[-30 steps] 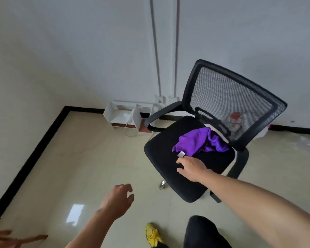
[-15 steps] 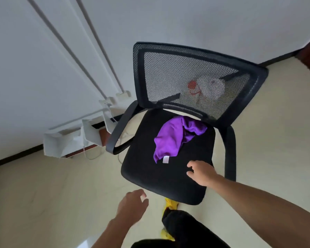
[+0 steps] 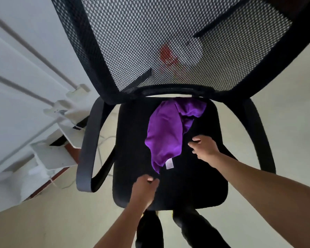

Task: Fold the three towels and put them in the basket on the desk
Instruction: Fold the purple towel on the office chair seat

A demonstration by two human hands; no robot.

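towel: 1 purple towel in view, crumpled and unfolded on the black chair seat, bunched toward the backrest, white tag at its near end
other towels: the other 2 are not in view
basket: not in view, nor is the worktop
progress: judging from this, early; this towel is neither picked up nor folded, nothing visibly placed. Left for it: grab, fold, carry to the basket. State of the other 2 unknown.
right hand: right hand just beside the towel's right edge, fingers loosely curled and partly spread, thumb toward the cloth; empty. Whether a fingertip touches the fabric, can't tell.
left hand: left hand over the seat's front part, just below the towel's near tip and tag; fingers curled in, loose, holding nothing. No contact with the towel that I can see.
surroundings: mesh backrest behind the towel, armrests either side, pale floor, white wall to the left
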